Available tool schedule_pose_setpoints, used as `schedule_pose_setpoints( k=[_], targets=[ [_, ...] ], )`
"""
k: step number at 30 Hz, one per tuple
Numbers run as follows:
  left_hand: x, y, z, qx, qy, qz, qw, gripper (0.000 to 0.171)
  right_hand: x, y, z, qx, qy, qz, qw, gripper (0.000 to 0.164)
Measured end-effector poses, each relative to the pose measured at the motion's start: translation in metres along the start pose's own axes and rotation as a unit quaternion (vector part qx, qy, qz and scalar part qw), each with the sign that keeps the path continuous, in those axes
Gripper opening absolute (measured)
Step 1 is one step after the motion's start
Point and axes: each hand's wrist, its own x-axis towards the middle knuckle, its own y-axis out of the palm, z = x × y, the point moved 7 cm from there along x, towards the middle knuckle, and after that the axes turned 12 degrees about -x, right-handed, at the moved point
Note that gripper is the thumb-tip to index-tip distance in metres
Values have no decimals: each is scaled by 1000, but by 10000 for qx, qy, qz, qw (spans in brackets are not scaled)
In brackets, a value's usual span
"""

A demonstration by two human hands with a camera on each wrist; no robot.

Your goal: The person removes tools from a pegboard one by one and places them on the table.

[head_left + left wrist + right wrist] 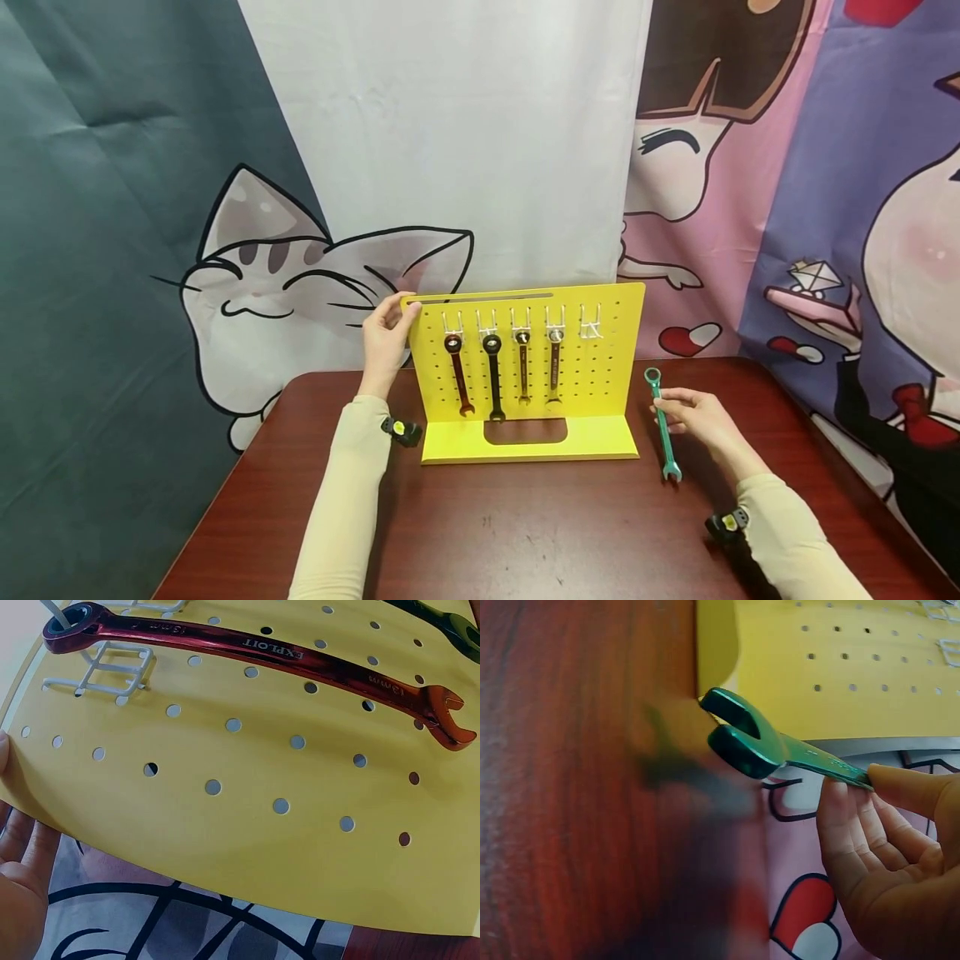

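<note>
My left hand (386, 337) grips the upper left corner of a yellow pegboard (600, 375), thumb in front and fingers at the edge. Over the table to the board's right, my right hand (697, 421) pinches a green combination wrench (664, 433) by its shank between thumb and fingers. The wrench's ring end points up and its open end down, close over the tabletop. In the right wrist view the green open jaw (742, 739) faces the camera. A red wrench (262, 649) hangs by its ring from the leftmost hook, a black wrench (494, 379) beside it.
Two silvery wrenches, one (523, 367) near the middle and another (555, 367) to its right, also hang there. The rightmost white wire hook (591, 323) bears no wrench. The board's base (450, 443) stands on a red-brown table (495, 533), before a cartoon-printed curtain (480, 125).
</note>
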Motion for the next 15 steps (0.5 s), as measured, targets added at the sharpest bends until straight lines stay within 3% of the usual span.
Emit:
schedule_pose_setpoints(
  k=[9, 15],
  targets=[
    [0, -1, -2, 105, 6, -2, 9999, 29, 1, 16, -14, -358, 150, 499, 9980, 42],
    [8, -6, 23, 33, -31, -38, 10000, 31, 0, 20, -17, -370, 192, 667, 9969, 40]
  ],
)
